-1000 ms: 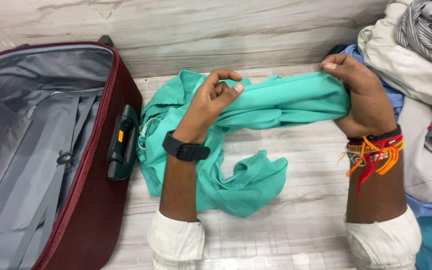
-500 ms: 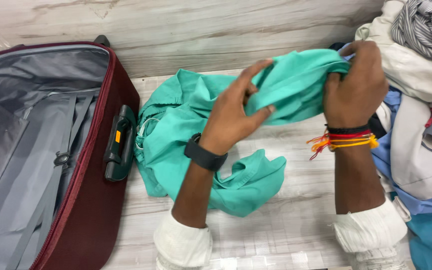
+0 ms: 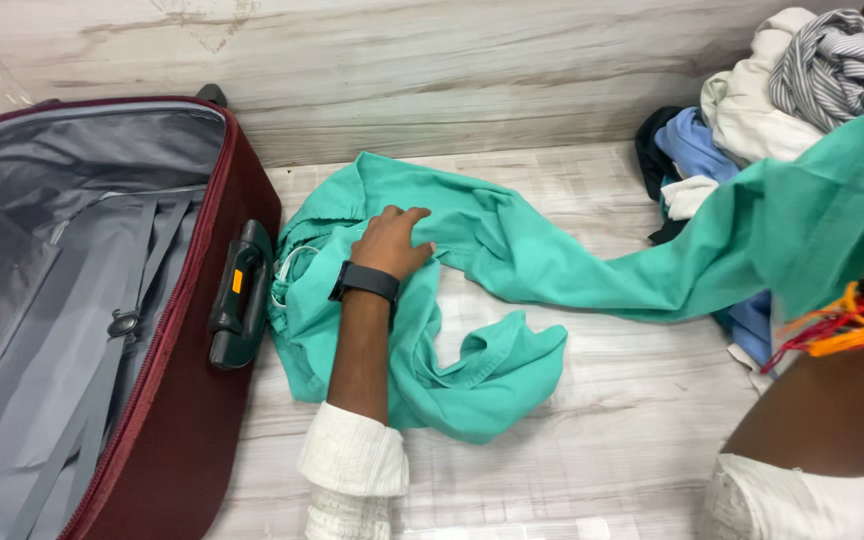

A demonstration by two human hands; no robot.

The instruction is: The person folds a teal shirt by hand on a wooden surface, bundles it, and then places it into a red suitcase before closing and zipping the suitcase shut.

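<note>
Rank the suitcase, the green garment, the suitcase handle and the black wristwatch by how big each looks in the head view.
1. maroon suitcase
2. green garment, partly lifted near the camera, so unsure against the suitcase
3. suitcase handle
4. black wristwatch

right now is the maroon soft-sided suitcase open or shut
Open. The maroon soft-sided suitcase lies with its lid out of the way, baring the grey lining and straps; no clothes show inside.
</note>
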